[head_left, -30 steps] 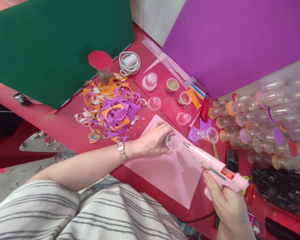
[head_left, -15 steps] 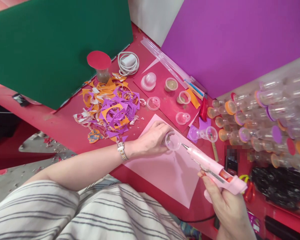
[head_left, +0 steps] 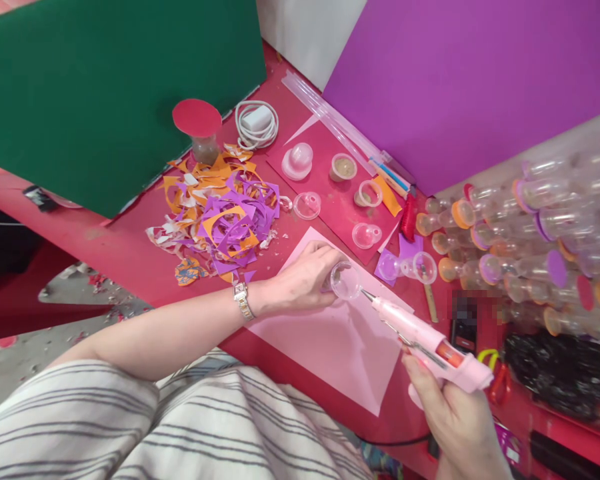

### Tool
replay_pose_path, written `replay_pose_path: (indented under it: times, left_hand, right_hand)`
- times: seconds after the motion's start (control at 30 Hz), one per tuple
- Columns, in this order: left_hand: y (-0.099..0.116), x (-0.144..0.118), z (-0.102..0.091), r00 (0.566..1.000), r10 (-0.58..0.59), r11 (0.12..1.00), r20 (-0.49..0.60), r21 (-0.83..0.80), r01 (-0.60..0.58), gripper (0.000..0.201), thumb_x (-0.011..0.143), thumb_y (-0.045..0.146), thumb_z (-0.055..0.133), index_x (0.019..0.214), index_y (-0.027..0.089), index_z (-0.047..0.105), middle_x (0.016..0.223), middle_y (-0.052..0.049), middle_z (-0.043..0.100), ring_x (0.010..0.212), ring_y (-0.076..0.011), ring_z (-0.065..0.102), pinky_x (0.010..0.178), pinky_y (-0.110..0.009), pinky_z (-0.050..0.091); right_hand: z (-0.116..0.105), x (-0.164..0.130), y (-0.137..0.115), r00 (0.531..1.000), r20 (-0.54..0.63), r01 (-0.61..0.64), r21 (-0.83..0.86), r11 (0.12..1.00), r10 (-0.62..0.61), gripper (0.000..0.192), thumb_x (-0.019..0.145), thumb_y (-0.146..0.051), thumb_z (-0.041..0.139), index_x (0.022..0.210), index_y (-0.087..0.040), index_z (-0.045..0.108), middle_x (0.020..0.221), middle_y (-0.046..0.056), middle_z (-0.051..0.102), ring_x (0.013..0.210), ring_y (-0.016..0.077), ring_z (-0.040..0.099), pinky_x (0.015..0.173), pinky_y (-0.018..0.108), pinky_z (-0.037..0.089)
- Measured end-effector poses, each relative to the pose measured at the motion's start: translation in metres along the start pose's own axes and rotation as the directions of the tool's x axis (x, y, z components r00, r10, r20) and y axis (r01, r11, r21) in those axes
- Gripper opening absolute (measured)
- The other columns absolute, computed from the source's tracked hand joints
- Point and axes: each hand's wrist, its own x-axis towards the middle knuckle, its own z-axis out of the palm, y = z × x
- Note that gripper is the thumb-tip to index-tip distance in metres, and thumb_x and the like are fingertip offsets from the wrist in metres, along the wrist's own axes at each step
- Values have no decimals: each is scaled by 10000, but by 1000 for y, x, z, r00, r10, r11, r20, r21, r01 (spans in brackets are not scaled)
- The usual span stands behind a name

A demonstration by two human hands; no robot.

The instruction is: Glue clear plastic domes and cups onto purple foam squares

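Observation:
My left hand [head_left: 313,273] is closed around a clear plastic cup [head_left: 346,281], with the cup's round rim facing right. In my right hand [head_left: 455,413] is a pink hot glue gun [head_left: 415,333], gripped by its handle. Its metal nozzle points left and comes up to the cup's rim; whether it touches I cannot tell. Both are above a sheet of pink paper [head_left: 350,353]. To the right of the cup, joined clear plastic cups [head_left: 405,267] lie on a purple paper piece.
A heap of orange and purple paper scraps [head_left: 235,227] lies left. Behind are small plastic cups [head_left: 343,168], a coiled white charger cable [head_left: 257,125] and clear tubes [head_left: 330,123]. Several stacked clear cup pieces [head_left: 545,233], a black plastic bag [head_left: 555,373] and red scissors [head_left: 501,383] are right.
The glue gun has shifted very slightly left, its nozzle now closer to the cup's rim. My left hand holds the cup in nearly the same place.

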Motion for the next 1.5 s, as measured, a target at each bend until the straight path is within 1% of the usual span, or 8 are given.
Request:
replay_pose_path:
  times: [0.17,0.3,0.47,0.73,1.0,1.1,1.23,1.5]
  left_hand:
    - [-1,1,0,1000,-9,1000,9,7,9,376,733,186,679,1078,179,530,1050,-80,616,1053,-250,522,1036,-413,396]
    - [-3,1,0,1000,1,1000,10,4,-1,366,742,200,680,1075,180,530,1034,-75,619,1049,-248,527,1048,-414,383]
    - [-4,1,0,1000,7,1000,9,-7,-7,366,746,223,688,1071,183,523,1024,-70,622,1029,-242,535,1053,-412,375]
    - [-2,1,-1,999,47,999,7,20,-47,352,734,143,612,1063,183,492,1007,-61,619,929,-207,555,1044,-411,371]
    - [-1,2,-1,999,28,999,20,27,-28,375,704,122,606,1056,196,501,1012,-54,630,964,-221,559,1054,-427,363]
    - [-3,2,0,999,37,999,12,23,-37,374,711,132,618,1059,198,499,1022,-57,629,959,-220,561,1056,-422,363]
    - [-6,2,2,999,50,999,-11,9,-50,372,721,161,648,1068,177,513,1012,-71,631,1008,-238,543,1046,-413,371]
    - [-3,2,0,999,33,999,12,20,-34,356,723,134,627,1064,183,535,1035,-74,633,1025,-239,549,1041,-423,383]
  right_hand:
    - [0,4,-2,1000,4,24,0,1000,-24,218,896,-401,614,835,-203,681,691,38,692,583,199,663,594,310,573]
    - [0,9,-5,998,6,59,5,998,-59,199,891,-384,624,828,-206,686,700,47,689,562,196,640,564,316,564]
    - [2,14,-8,999,4,34,-9,999,-33,234,896,-405,603,764,-220,662,645,36,650,536,194,615,536,322,552]
    - [0,18,-6,998,18,60,-12,998,-59,227,896,-400,604,799,-216,692,654,38,666,492,185,598,546,332,566]
    - [3,22,-5,999,-3,52,-20,998,-52,247,894,-435,608,793,-220,674,641,26,662,471,179,593,554,320,568]
    - [2,21,-7,999,15,32,-30,999,-32,278,896,-465,591,792,-222,677,662,42,673,531,198,628,550,319,564]
    - [0,15,-13,999,-25,24,-55,998,-26,290,901,-465,583,770,-219,659,663,37,664,591,198,647,547,299,546]
    - [0,25,-16,995,-9,98,-67,993,-99,249,901,-430,591,777,-225,658,644,36,673,549,199,656,496,284,538]
